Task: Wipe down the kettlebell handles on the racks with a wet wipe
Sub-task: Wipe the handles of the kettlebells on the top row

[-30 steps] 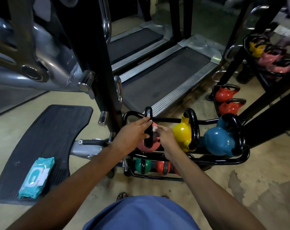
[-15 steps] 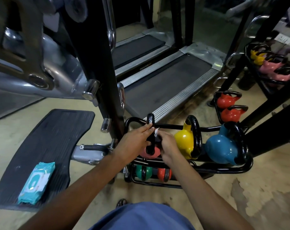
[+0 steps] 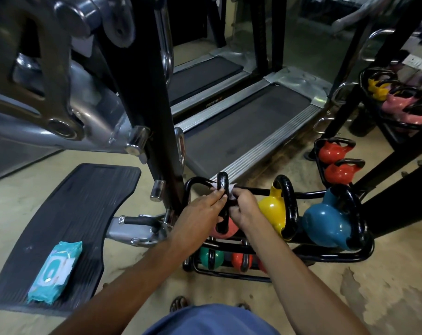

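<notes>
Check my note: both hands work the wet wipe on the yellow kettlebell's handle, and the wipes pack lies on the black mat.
Wrong kettlebell. In the head view the left hand and right hand work the wet wipe on the handle of the pink kettlebell; the yellow kettlebell sits beside it. The wipes pack does lie on the black mat.

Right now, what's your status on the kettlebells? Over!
Left grip presses wet wipe against handle of pink kettlebell. Right grip pinches the wipe. Yellow kettlebell close beside right grip.
</notes>
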Demonstrator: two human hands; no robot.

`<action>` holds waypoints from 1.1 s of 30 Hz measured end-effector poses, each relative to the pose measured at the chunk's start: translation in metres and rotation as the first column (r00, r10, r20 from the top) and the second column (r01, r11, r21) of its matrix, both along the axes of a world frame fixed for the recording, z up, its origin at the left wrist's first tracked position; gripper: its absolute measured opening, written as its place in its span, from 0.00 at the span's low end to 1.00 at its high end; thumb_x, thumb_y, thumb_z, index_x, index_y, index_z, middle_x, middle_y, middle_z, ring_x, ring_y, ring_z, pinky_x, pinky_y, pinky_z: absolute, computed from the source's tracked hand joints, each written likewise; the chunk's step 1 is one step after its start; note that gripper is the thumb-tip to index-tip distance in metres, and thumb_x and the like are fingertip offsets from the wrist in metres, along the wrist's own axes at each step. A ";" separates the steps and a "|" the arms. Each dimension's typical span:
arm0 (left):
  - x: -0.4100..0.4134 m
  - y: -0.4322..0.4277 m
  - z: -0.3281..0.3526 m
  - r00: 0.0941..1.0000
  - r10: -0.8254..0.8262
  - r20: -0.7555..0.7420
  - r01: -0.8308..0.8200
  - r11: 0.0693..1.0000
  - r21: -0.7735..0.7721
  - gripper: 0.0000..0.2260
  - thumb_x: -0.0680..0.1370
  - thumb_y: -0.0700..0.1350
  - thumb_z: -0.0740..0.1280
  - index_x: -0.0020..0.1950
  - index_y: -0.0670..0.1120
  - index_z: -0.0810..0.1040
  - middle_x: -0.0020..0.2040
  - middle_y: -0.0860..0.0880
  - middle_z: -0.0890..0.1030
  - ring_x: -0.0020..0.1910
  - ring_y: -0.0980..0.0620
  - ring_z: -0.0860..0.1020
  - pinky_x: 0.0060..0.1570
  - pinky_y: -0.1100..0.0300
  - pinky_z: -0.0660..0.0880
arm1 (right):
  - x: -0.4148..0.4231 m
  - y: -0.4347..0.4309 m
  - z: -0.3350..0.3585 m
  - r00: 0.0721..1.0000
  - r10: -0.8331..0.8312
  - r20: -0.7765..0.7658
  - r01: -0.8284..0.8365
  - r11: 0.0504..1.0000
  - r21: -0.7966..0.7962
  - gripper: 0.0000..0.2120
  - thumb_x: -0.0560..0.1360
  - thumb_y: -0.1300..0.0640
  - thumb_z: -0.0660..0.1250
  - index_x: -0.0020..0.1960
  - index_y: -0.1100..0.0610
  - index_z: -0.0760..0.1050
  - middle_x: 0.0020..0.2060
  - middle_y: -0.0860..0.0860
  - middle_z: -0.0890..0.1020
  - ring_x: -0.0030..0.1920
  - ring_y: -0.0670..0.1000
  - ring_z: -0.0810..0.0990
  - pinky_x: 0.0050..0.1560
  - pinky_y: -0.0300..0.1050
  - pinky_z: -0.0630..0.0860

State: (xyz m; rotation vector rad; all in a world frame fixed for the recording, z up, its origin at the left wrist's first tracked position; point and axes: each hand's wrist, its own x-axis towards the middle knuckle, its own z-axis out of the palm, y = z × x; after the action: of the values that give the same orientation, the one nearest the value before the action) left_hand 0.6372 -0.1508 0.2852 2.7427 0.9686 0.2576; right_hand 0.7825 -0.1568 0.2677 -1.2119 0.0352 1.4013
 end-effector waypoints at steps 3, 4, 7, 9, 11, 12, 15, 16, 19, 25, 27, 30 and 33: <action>-0.004 -0.002 0.001 1.000 -0.012 0.023 0.011 0.999 0.031 0.29 0.79 0.44 0.70 0.79 0.48 0.65 0.79 0.50 0.65 0.74 0.49 0.68 0.72 0.55 0.68 | -0.005 -0.002 0.009 0.965 -0.005 0.260 0.015 0.999 -0.040 0.13 0.80 0.63 0.61 0.53 0.70 0.81 0.48 0.65 0.85 0.44 0.59 0.85 0.47 0.50 0.81; -0.005 -0.003 0.001 1.000 -0.017 0.027 0.016 0.999 0.029 0.30 0.78 0.42 0.70 0.78 0.47 0.65 0.78 0.49 0.66 0.74 0.49 0.68 0.73 0.54 0.68 | -0.013 -0.012 0.012 0.913 0.021 0.407 0.015 0.996 -0.084 0.12 0.81 0.61 0.62 0.49 0.66 0.83 0.43 0.62 0.85 0.41 0.56 0.84 0.43 0.48 0.80; -0.006 -0.003 0.001 0.998 -0.018 0.057 0.019 1.000 -0.020 0.30 0.77 0.41 0.70 0.79 0.47 0.65 0.79 0.49 0.65 0.75 0.49 0.67 0.72 0.52 0.68 | -0.026 -0.039 0.018 0.830 0.060 0.555 -0.017 0.996 -0.083 0.13 0.82 0.60 0.61 0.44 0.62 0.82 0.35 0.55 0.84 0.34 0.51 0.82 0.36 0.46 0.77; -0.004 -0.001 0.000 0.997 -0.013 0.076 0.016 0.999 -0.036 0.29 0.78 0.42 0.70 0.78 0.47 0.67 0.78 0.49 0.66 0.75 0.48 0.68 0.71 0.51 0.69 | -0.015 -0.025 0.020 0.949 0.035 0.312 -0.008 0.996 -0.088 0.13 0.82 0.64 0.59 0.47 0.66 0.81 0.33 0.56 0.83 0.32 0.50 0.83 0.36 0.44 0.79; -0.003 0.000 -0.001 0.999 -0.003 0.054 0.005 0.999 -0.036 0.27 0.78 0.43 0.71 0.77 0.46 0.68 0.77 0.49 0.68 0.73 0.47 0.70 0.70 0.49 0.71 | -0.002 0.004 0.018 0.997 -0.005 0.076 0.010 0.998 -0.066 0.17 0.82 0.65 0.54 0.54 0.72 0.80 0.36 0.60 0.85 0.38 0.53 0.85 0.41 0.46 0.81; -0.003 0.000 -0.002 0.999 -0.002 0.051 0.004 0.999 -0.041 0.27 0.77 0.43 0.71 0.76 0.46 0.69 0.77 0.48 0.69 0.73 0.46 0.71 0.70 0.49 0.71 | 0.003 0.017 0.015 1.000 -0.028 0.012 0.029 0.997 -0.067 0.18 0.82 0.64 0.52 0.56 0.73 0.78 0.38 0.63 0.85 0.42 0.56 0.85 0.43 0.48 0.82; -0.003 -0.002 0.000 0.999 -0.005 0.054 0.006 1.000 -0.023 0.28 0.77 0.42 0.72 0.76 0.45 0.70 0.76 0.47 0.70 0.72 0.48 0.71 0.71 0.53 0.69 | 0.001 0.021 0.003 0.986 -0.011 0.165 0.023 0.997 -0.068 0.16 0.82 0.63 0.55 0.48 0.70 0.80 0.39 0.63 0.85 0.43 0.59 0.84 0.47 0.49 0.81; -0.003 -0.003 0.000 0.998 -0.014 0.053 0.014 1.000 -0.009 0.28 0.77 0.42 0.71 0.76 0.46 0.69 0.76 0.48 0.69 0.72 0.48 0.71 0.71 0.54 0.68 | -0.001 0.013 0.003 0.932 0.040 0.360 -0.015 0.997 -0.071 0.16 0.82 0.61 0.58 0.44 0.67 0.81 0.37 0.61 0.85 0.40 0.57 0.83 0.44 0.46 0.79; -0.005 -0.003 0.005 0.999 -0.026 0.047 0.026 1.000 -0.007 0.30 0.76 0.44 0.72 0.77 0.46 0.68 0.77 0.48 0.68 0.73 0.50 0.69 0.72 0.56 0.66 | -0.005 -0.012 -0.005 0.356 0.141 0.924 -0.068 0.990 -0.124 0.16 0.83 0.55 0.63 0.39 0.57 0.79 0.32 0.50 0.81 0.33 0.49 0.77 0.34 0.43 0.70; -0.003 -0.003 0.009 0.999 -0.016 0.039 0.017 1.000 -0.018 0.27 0.79 0.43 0.69 0.77 0.45 0.67 0.78 0.48 0.66 0.75 0.50 0.68 0.72 0.58 0.63 | 0.019 0.029 -0.019 0.114 0.083 0.990 -0.090 0.993 -0.073 0.15 0.82 0.57 0.63 0.37 0.57 0.78 0.33 0.53 0.81 0.35 0.53 0.77 0.37 0.45 0.67; -0.003 -0.002 0.009 0.999 -0.020 0.030 0.020 1.000 -0.023 0.27 0.81 0.44 0.68 0.78 0.46 0.65 0.79 0.49 0.64 0.76 0.50 0.66 0.73 0.58 0.61 | 0.035 0.046 -0.028 0.197 0.139 0.970 -0.162 0.981 -0.107 0.16 0.80 0.56 0.63 0.33 0.51 0.76 0.31 0.51 0.80 0.35 0.54 0.77 0.40 0.48 0.71; -0.004 -0.002 0.009 0.999 -0.025 0.029 0.026 0.999 -0.034 0.27 0.82 0.46 0.66 0.79 0.47 0.63 0.80 0.50 0.62 0.77 0.52 0.63 0.75 0.59 0.57 | 0.052 0.060 -0.038 0.450 0.253 0.857 -0.266 0.953 -0.142 0.16 0.73 0.52 0.63 0.28 0.48 0.77 0.27 0.47 0.76 0.35 0.53 0.74 0.40 0.57 0.72; -0.005 -0.002 0.011 1.000 -0.026 0.016 0.026 1.000 -0.005 0.27 0.81 0.44 0.67 0.80 0.47 0.62 0.80 0.49 0.62 0.77 0.51 0.64 0.74 0.60 0.58 | 0.064 0.078 -0.034 0.263 0.381 0.886 -0.392 0.882 -0.262 0.15 0.74 0.54 0.66 0.29 0.54 0.78 0.31 0.56 0.79 0.36 0.57 0.77 0.46 0.64 0.76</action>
State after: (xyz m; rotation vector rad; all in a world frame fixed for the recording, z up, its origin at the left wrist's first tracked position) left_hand 0.6325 -0.1533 0.2963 2.7425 0.9274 0.2726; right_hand 0.8466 -0.0784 0.2337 -1.9568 -1.1762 0.8737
